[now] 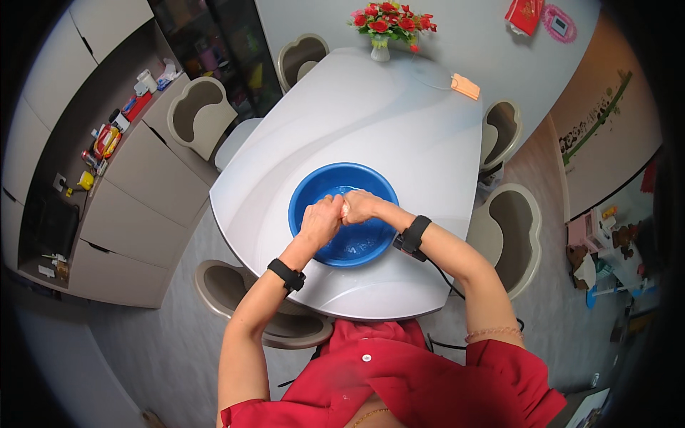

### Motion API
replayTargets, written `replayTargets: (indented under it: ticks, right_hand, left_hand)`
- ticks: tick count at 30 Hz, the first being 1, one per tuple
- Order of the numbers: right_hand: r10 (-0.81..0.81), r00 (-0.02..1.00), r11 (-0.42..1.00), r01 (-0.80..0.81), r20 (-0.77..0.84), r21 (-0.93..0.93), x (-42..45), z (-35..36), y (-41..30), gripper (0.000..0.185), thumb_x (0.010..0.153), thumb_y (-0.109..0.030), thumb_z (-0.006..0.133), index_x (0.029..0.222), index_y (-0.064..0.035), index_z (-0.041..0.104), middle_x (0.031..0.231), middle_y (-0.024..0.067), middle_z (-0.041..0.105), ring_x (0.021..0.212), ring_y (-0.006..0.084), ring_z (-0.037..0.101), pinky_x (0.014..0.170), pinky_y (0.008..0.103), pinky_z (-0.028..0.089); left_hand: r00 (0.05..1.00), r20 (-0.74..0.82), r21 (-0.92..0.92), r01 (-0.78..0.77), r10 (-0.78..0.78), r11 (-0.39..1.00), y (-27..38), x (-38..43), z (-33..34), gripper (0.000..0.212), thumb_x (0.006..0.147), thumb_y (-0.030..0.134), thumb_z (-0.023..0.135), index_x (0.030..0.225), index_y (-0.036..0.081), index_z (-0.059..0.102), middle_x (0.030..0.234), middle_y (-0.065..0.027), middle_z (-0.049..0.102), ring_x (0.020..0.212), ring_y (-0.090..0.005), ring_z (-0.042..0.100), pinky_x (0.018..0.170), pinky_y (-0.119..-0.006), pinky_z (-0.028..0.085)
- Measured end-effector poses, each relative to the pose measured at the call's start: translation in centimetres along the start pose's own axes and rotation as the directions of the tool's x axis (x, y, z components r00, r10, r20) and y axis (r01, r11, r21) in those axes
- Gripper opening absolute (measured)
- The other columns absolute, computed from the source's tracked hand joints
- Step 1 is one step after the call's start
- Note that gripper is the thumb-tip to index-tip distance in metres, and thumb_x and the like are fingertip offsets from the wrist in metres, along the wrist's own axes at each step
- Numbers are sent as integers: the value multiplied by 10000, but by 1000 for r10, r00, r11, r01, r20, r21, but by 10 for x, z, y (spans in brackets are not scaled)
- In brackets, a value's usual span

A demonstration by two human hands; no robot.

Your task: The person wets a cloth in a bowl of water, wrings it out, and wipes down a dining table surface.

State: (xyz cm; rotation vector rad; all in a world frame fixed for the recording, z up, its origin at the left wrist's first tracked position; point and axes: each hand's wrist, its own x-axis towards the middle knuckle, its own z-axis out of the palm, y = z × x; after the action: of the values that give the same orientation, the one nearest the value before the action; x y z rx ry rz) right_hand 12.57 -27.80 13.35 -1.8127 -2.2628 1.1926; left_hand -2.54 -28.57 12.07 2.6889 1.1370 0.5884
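A round blue plastic basin (342,262) with water in it stands near the front of a pale table (428,134). Over the basin, my left hand (322,218) and my right hand (360,206) meet, their fingers closed together on a small whitish, pinkish wet thing (345,208), mostly hidden; it may be a cloth, but I cannot tell. Each wrist wears a black strap.
At the table's far end stand a white vase (380,49) of red flowers and an orange packet (465,86). Chairs surround the table, with one (214,283) close at the front left. A cabinet (150,176) lines the left side. A black cable hangs beside my right arm.
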Motion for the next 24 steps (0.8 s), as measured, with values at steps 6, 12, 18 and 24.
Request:
replayTargets:
  ticks: [6, 12, 18, 24]
  right_hand:
    - [-497, 755, 857, 348, -427, -381, -42, 6, -14, 594, 695, 6, 568, 1249, -113, 388, 1123, 183, 458, 954, 320, 512, 752, 385, 445]
    - [-714, 514, 674, 322, -475, -664, -41, 5, -10, 496, 713, -30, 553, 1195, -81, 444, 1046, 142, 507, 896, 243, 496, 731, 330, 420]
    - [-696, 495, 708, 358, -519, -608, -29, -6, -4, 225, 673, -101, 581, 885, -43, 530, 762, 59, 506, 718, 194, 516, 539, 304, 436]
    - [-698, 573, 666, 298, -430, -684, -17, -7, 3, 146, 656, -115, 610, 727, -57, 495, 593, 85, 522, 570, 239, 550, 446, 345, 427]
  left_hand:
    - [753, 553, -532, 648, -356, 545, -16, 10, -17, 179, 741, 214, 583, 691, 61, 506, 560, -61, 473, 477, -192, 450, 427, -317, 359]
    - [533, 844, -533, 846, 60, -18, -8, 22, -39, 128, 816, 152, 490, 709, 99, 443, 518, 57, 330, 391, -13, 244, 328, -158, 149]
    - [515, 836, -511, 856, 190, -76, -9, 23, -40, 117, 800, 128, 517, 708, 86, 460, 483, 66, 301, 393, -7, 260, 324, -160, 154]
    - [590, 802, -519, 767, -97, 378, -1, 25, -40, 165, 724, 160, 585, 633, 34, 526, 468, -6, 421, 373, -102, 385, 339, -247, 301]
